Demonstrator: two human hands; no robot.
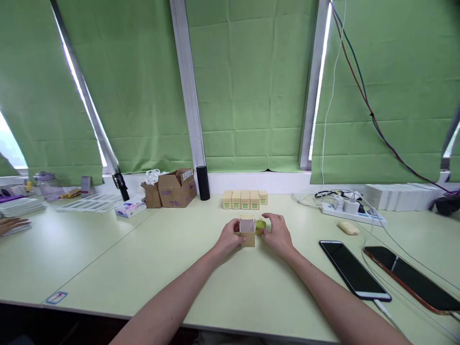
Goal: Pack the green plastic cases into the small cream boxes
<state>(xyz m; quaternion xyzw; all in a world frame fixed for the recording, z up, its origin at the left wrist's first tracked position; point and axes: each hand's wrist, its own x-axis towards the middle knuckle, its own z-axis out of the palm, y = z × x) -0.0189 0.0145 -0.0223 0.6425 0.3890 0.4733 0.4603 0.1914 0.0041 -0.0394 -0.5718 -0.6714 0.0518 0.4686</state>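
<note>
Near the middle of the table, my left hand (230,236) is wrapped round a small tan box (247,240) whose top is open, with a pale flap raised. My right hand (278,233) is curved with its fingers apart, its thumb beside a small round green item (260,226). That item stands just right of the box; whether my thumb presses on it is too small to tell. Behind both hands, several small tan boxes (245,200) with green labels stand in a row, upright.
Two phones (354,269) (413,278) with cables lie at the right, near a power strip (354,213) and a cream case (348,228). Cardboard boxes (177,189), a black cylinder (203,183) and a tissue pack (130,208) stand back left. Another person's hand (13,225) shows far left.
</note>
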